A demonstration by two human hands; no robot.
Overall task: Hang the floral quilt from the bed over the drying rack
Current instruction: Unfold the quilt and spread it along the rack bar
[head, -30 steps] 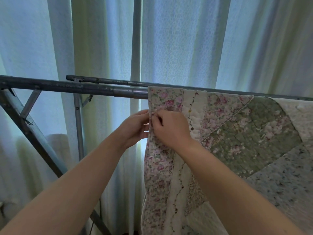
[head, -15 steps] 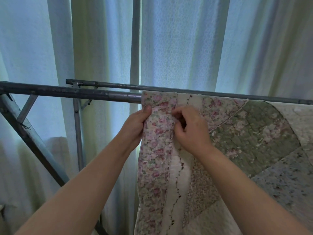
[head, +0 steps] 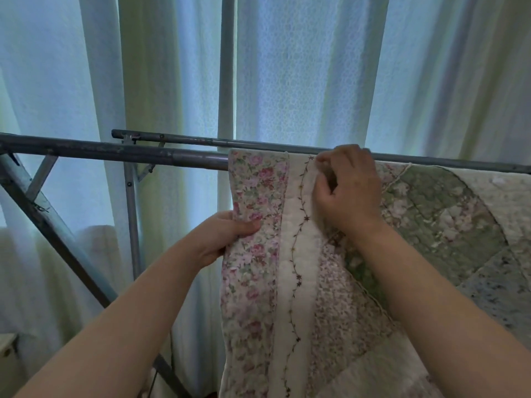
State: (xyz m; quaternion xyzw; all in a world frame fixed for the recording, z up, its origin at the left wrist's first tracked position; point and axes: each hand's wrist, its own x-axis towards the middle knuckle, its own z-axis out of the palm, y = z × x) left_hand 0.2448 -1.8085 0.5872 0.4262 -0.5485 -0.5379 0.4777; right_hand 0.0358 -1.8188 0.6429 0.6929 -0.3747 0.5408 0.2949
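The quilt (head: 330, 282) hangs over the rack (head: 115, 152). The left hand (head: 227, 237) grips its left edge; at two o'clock from it, the right hand (head: 349, 191) pinches fabric beside the bar.

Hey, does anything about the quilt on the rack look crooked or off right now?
Nothing looks damaged. The floral quilt hangs over the drying rack's near bar, but its left edge is not straight: the left hand grips it and it bends there. The right hand pinches the fabric near the top.
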